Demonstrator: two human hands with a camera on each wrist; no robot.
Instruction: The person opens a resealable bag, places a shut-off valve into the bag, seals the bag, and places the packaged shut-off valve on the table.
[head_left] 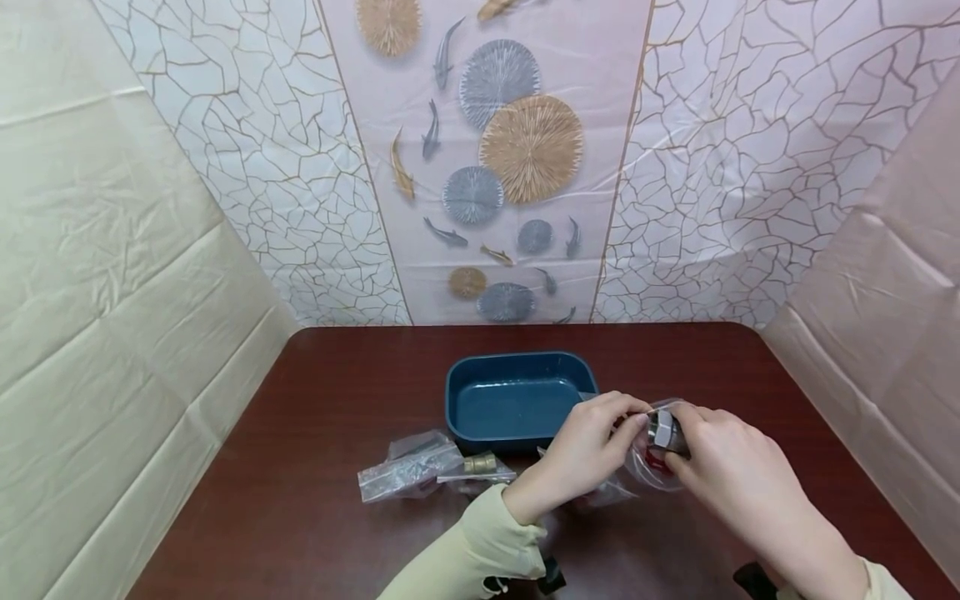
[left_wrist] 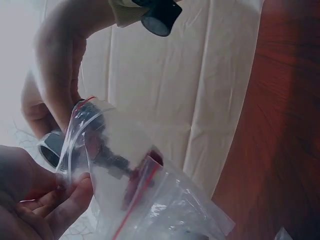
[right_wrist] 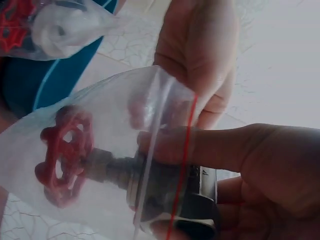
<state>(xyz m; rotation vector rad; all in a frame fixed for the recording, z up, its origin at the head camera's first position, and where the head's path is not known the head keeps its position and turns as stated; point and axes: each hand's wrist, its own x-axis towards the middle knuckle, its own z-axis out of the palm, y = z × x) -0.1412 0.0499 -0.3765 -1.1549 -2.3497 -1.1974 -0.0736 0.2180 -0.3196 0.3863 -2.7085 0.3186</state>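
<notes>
A metal gate valve [right_wrist: 165, 187] with a red handwheel [right_wrist: 65, 157] lies partly inside a clear zip bag [right_wrist: 115, 100]. My right hand [head_left: 731, 462] grips the valve's body at the bag's mouth, and its thumb tip shows through the plastic in the right wrist view. The hexagonal end of the valve sticks out of the bag. With fingertips and thumb, my left hand [head_left: 592, 442] pinches the edge of the bag's mouth, as the left wrist view shows. Both hands are held above the table, right of the blue tray.
The dark blue tray [head_left: 517, 358] stands mid-table. Before it, at left, lie clear bags [head_left: 412, 467] and a bagged brass fitting [head_left: 480, 463]. Another bag [right_wrist: 65, 27], with a red handwheel and a white part, shows near the tray. Cloth walls [head_left: 187, 333] surround the table.
</notes>
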